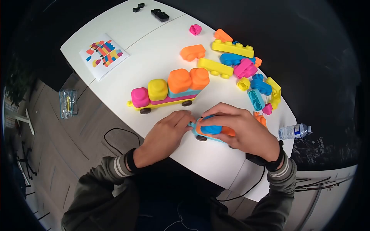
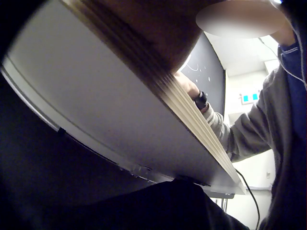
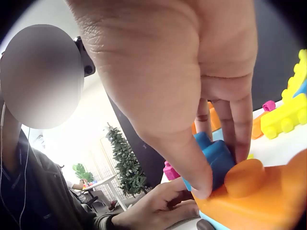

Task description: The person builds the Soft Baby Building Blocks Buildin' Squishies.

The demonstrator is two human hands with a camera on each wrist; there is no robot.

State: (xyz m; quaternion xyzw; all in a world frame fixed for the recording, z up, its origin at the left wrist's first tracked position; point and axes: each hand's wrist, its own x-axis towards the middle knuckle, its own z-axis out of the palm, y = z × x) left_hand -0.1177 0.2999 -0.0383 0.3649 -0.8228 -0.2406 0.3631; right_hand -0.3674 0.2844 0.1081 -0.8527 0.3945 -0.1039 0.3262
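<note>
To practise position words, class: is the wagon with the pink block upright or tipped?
The wagon is upright: its dark wheels sit beneath its stacked blocks.

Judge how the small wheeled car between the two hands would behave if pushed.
The car would likely roll, given the dark wheel low on its side. Its smooth, crisply moulded parts look rigid, so it should hardly flex. The blue block on top might make it slightly tippy sideways.

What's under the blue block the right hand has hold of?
Under the blue block is an orange piece, and under that a light-blue wheeled base. The contact faces are covered, partly by the right hand, so can't tell if it's fully seated.
</note>
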